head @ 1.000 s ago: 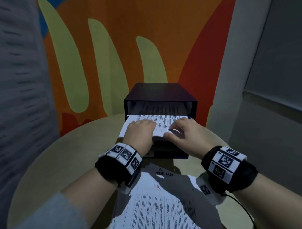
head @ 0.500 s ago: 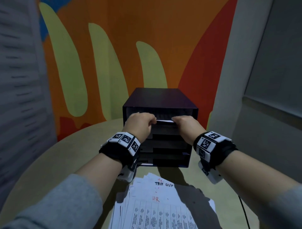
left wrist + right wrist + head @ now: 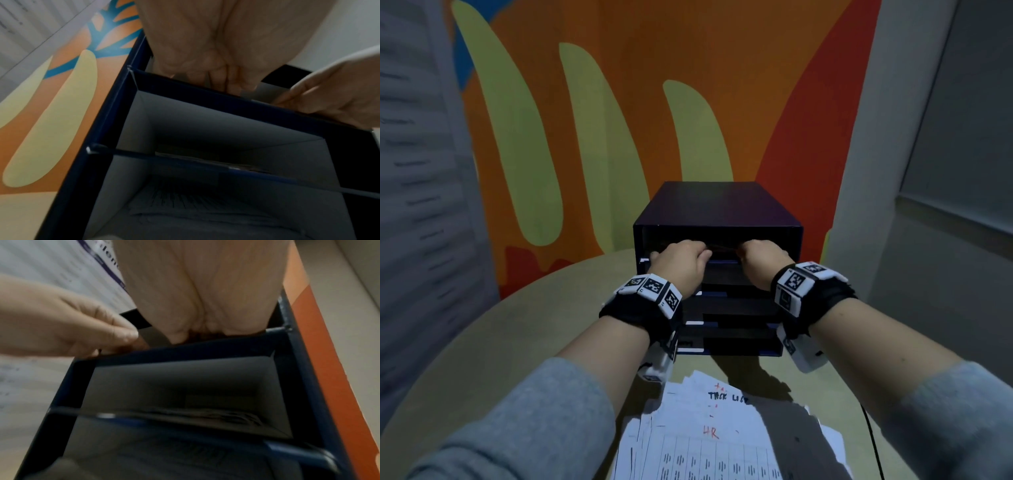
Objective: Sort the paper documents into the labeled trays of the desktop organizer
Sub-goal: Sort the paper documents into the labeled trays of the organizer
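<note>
A dark desktop organizer (image 3: 717, 205) with stacked trays stands on the round table (image 3: 517, 342). Both hands are at the mouth of its top tray. My left hand (image 3: 681, 263) has its thumb pressed against its fingers, seen from the right wrist view as a pinch (image 3: 92, 331). My right hand (image 3: 760, 260) reaches in beside it with thumb and fingers closed together (image 3: 308, 100). A pale strip of the paper sheet (image 3: 259, 92) shows between the hands inside the tray; the rest is hidden. The remaining stack of documents (image 3: 722, 428) lies in front of the organizer.
The lower trays (image 3: 739, 305) carry small white labels on their front left; one of them holds printed sheets (image 3: 205, 211). An orange and green patterned wall (image 3: 619, 137) stands close behind the organizer. A thin black cable (image 3: 871, 442) runs along the table at the right.
The sheet that stuck out of the top tray has slid fully inside. Both hands moved forward with it and now sit at the tray mouth.
</note>
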A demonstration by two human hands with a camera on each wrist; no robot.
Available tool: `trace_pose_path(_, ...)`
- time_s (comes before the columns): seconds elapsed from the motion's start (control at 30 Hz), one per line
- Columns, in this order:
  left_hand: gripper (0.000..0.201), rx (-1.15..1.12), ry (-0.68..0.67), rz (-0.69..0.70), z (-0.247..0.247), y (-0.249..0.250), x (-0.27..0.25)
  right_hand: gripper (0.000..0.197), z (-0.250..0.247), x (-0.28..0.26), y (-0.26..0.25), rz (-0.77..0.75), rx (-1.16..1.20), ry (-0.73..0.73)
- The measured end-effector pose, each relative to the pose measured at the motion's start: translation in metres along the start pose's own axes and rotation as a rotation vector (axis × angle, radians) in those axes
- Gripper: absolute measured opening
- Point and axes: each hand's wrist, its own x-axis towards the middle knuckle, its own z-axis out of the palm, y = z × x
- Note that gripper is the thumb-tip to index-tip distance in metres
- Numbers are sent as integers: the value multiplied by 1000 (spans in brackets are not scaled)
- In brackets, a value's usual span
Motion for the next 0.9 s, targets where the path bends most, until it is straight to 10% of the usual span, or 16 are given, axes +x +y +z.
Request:
trace_pose_path(0.2,26,-37,-29,-45,-1,0,21,23,-18,17,-13,114,-86,-184)
trace_pose_path(0.4,30,4,-106,-22,-8,0,25,27,-2,14,-10,130,25,79)
trace_pose_path(0.9,33,259,-190,-151,-7,16,30,18,3,12,-9,54,-73,121)
